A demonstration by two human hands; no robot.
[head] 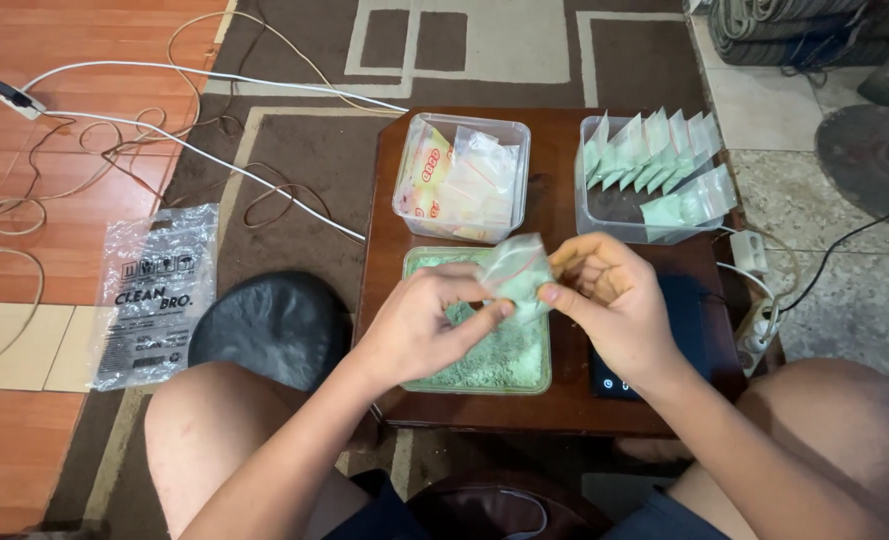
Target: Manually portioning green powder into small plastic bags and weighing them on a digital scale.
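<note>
1. Hands are covering part of the green tub (525,375) of pale green powder, so its middle is staying out of sight; the dark flat device (620,383) under the right wrist is mostly hidden too, and its kind is hard to tell.
2. Packets standing in the right clear tub (605,215) are overlapping, roughly nine or ten filled green ones (655,150); an exact count is not possible. The left clear tub (410,205) is holding a loose stack of empty small bags (465,180), too jumbled to count. Three tubs are sitting on the small wooden table (555,400).
3. One small plastic bag (517,268) with green powder is being held above the green tub, between both hands.
4. Left hand (425,325) is curling in from the left, thumb and forefinger pinching the bag's lower edge.
5. Right hand (610,300) is coming from the right, fingers bent and closed on the bag's upper corner.
6. Knees are framing the table; white cables (215,150) and one flat printed plastic bag (155,295) are lying on the floor to the left.
</note>
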